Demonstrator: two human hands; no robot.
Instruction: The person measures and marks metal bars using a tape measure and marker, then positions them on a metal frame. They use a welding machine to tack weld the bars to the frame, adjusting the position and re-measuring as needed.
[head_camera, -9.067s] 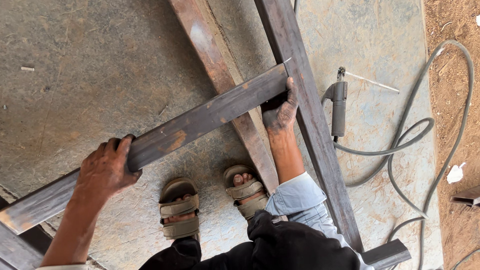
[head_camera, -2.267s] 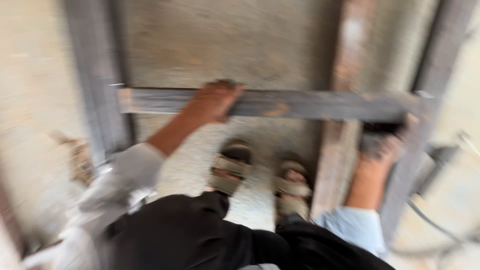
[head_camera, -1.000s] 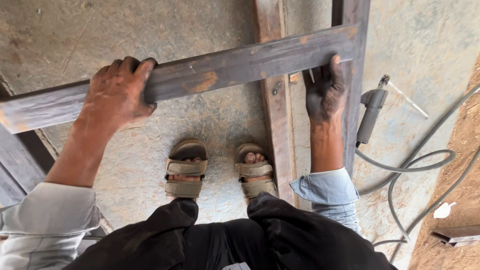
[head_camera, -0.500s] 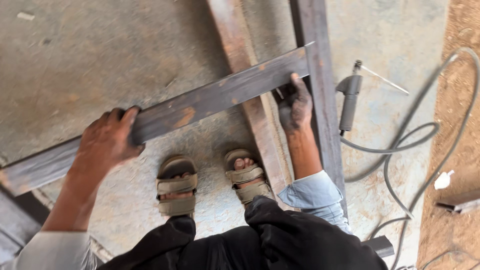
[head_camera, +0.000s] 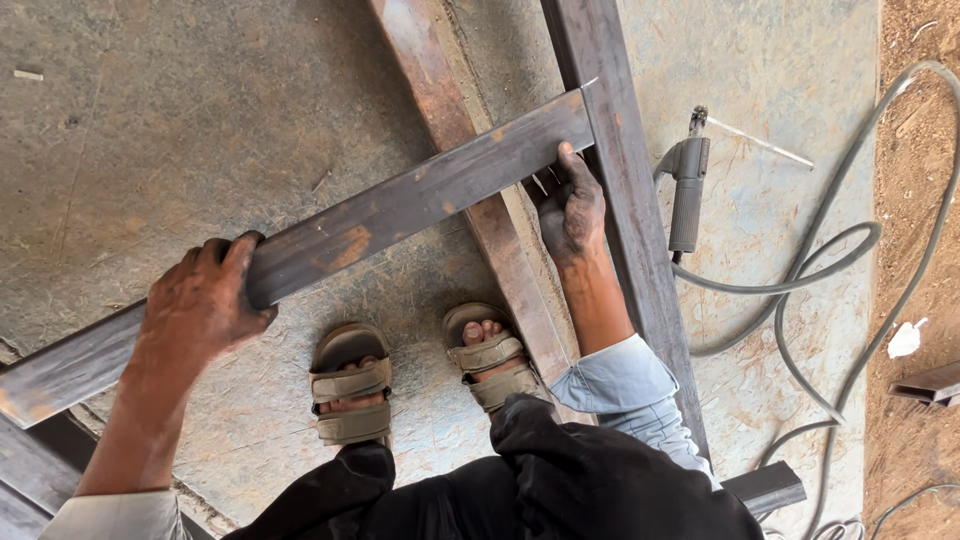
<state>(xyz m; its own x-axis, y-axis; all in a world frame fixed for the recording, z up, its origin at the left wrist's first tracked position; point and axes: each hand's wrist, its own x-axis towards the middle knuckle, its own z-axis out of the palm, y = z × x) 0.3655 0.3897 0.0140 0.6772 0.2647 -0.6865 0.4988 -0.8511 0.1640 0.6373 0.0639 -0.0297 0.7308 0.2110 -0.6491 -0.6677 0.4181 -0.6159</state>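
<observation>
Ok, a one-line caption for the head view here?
Both hands, left hand and right hand, grip a rusty steel bar laid across two beams, a welding torch lying on the concrete beside them.

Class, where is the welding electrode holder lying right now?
The welding electrode holder lies on the concrete floor, right of the long steel bar, beyond the right hand.

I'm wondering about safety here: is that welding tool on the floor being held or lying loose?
Lying loose. The grey welding electrode holder rests on the concrete floor, apart from both hands.
</observation>
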